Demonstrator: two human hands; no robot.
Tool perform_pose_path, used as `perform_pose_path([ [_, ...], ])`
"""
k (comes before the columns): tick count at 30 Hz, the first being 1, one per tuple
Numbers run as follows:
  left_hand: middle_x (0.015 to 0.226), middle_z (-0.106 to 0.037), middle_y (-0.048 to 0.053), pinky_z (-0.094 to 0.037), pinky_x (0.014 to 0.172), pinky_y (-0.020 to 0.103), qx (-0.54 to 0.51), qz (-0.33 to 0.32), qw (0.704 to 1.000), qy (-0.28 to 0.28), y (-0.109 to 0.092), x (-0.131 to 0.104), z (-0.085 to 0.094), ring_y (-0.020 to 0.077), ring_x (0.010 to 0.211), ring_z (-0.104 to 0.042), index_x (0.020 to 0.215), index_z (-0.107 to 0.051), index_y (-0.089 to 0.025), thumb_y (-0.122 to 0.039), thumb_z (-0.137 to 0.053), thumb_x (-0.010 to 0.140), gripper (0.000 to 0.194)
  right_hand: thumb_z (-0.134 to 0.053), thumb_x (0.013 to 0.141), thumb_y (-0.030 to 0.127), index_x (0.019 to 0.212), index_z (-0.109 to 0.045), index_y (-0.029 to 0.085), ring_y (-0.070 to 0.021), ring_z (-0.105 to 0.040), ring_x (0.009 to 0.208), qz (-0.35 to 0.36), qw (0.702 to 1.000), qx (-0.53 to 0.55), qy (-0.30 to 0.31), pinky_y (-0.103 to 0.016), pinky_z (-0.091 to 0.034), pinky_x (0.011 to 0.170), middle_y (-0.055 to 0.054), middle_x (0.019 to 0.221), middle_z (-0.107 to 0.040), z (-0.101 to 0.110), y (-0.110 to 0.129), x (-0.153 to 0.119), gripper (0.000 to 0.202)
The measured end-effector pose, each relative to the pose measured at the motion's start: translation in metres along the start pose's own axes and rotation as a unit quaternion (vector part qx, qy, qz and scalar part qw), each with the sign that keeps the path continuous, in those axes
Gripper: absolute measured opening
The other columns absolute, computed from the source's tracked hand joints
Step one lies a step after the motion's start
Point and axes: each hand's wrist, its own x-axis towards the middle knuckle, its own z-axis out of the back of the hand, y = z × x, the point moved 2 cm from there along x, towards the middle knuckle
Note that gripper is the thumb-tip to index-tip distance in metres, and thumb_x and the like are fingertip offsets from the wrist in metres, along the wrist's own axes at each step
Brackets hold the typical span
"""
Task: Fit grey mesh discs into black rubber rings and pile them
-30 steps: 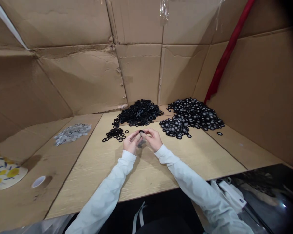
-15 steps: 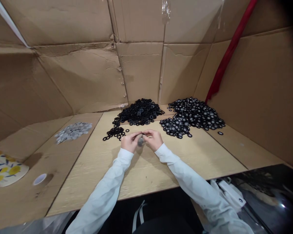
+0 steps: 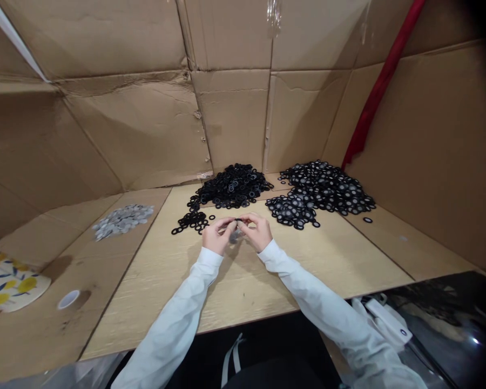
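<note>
My left hand [image 3: 216, 236] and my right hand [image 3: 258, 232] meet over the middle of the table, fingertips pinched around a small black ring [image 3: 238, 220] that is mostly covered by the fingers. Just below it, between the hands, some small grey discs [image 3: 234, 236] show; whether they lie on the table or are held, I cannot tell. Loose black rings [image 3: 192, 220] lie left of my left hand, in front of a big heap of black rings [image 3: 235, 186]. To the right of my right hand spreads a pile of black rings with grey centres [image 3: 294, 210].
On the left cardboard strip lies a pile of grey discs [image 3: 123, 220]. Nearer me are a white tape roll [image 3: 68, 299] and a container with a lemon pattern [image 3: 12, 281]. Cardboard walls [image 3: 230, 119] enclose the table, with a red cloth strip [image 3: 383, 86] on the right.
Both hands stay in the same place, with the fingers shifted slightly. The black edge between the fingertips shows more clearly now. The whole view has moved a little.
</note>
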Motion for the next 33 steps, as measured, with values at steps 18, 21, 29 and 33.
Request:
perform_pose_path([
  [18,0.061,-0.064,0.003,-0.049,0.061,0.028,-0.059,0.058,0.997,-0.009,-0.007,0.001,-0.002,0.0149,0.055,-0.059,0.063,-0.064,-0.013,-0.025,-0.066,0.051,0.017,-0.045,0.07,0.016,0.07,-0.056,0.017,-0.0119,-0.048,0.064,0.078,0.988,-0.119,0.055,-0.024,-0.041,0.057,-0.002,0.071,-0.049,0.004,0.011,0.002,0.011],
  [21,0.058,-0.063,0.004,-0.049,0.06,0.03,-0.07,0.082,0.994,0.013,-0.01,0.001,0.0,0.0155,0.053,-0.058,0.061,-0.064,-0.013,-0.024,-0.068,0.048,0.018,-0.046,0.071,0.019,0.069,-0.056,0.017,-0.0109,-0.046,0.061,0.066,0.989,-0.111,0.071,-0.023,-0.041,0.053,-0.001,0.069,-0.049,0.004,0.008,0.003,0.01],
  [29,0.064,-0.065,0.006,-0.048,0.066,0.033,-0.05,0.077,0.996,0.022,-0.008,0.0,0.001,0.018,0.06,-0.06,0.062,-0.066,-0.013,-0.023,-0.069,0.046,0.019,-0.046,0.068,0.013,0.065,-0.055,0.016,-0.011,-0.045,0.059,0.065,0.987,-0.14,0.052,-0.023,-0.038,0.055,-0.001,0.065,-0.049,0.004,0.009,0.003,0.01],
  [33,0.066,-0.066,0.007,-0.048,0.068,0.034,-0.06,0.081,0.995,0.013,-0.008,-0.002,0.0,0.0187,0.062,-0.06,0.064,-0.066,-0.013,-0.022,-0.069,0.046,0.02,-0.045,0.068,0.014,0.065,-0.054,0.016,-0.0109,-0.045,0.059,0.073,0.986,-0.14,0.043,-0.023,-0.037,0.055,-0.001,0.065,-0.048,0.005,0.011,0.003,0.01],
])
